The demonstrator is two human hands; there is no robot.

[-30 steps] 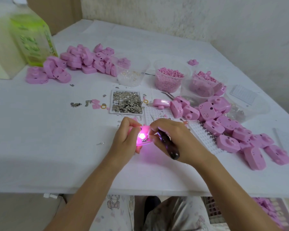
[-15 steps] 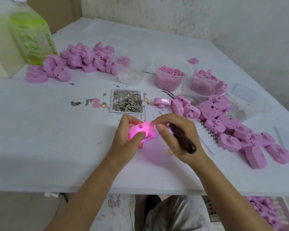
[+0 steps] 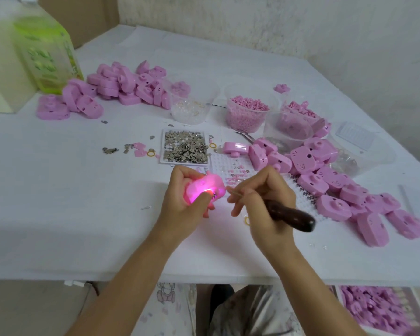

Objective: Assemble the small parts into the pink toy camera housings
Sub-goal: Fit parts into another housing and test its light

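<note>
My left hand [image 3: 182, 202] grips a pink toy camera housing [image 3: 205, 184] just above the table, and a pink light glows inside it under my thumb. My right hand [image 3: 264, 202] holds a dark-handled pick tool [image 3: 289, 215], its thin metal tip pointing left and ending just short of the housing's right edge. A flat white tray of small metal parts [image 3: 184, 146] lies right behind my hands. Pink housings are heaped to the right [image 3: 337, 183] and at the back left [image 3: 121, 86].
Clear cups hold transparent bits [image 3: 192, 103], pink pellets [image 3: 246, 112] and pink parts [image 3: 291, 124]. A white pegboard [image 3: 230, 170] lies under the right heap. A green carton [image 3: 46, 52] stands back left. A yellow ring [image 3: 247, 220] lies by my right hand. A bin of pink parts [image 3: 374, 309] sits below the table's edge.
My right hand has drawn back from the housing and now points the tool's tip at it. My left hand has turned the glowing housing slightly.
</note>
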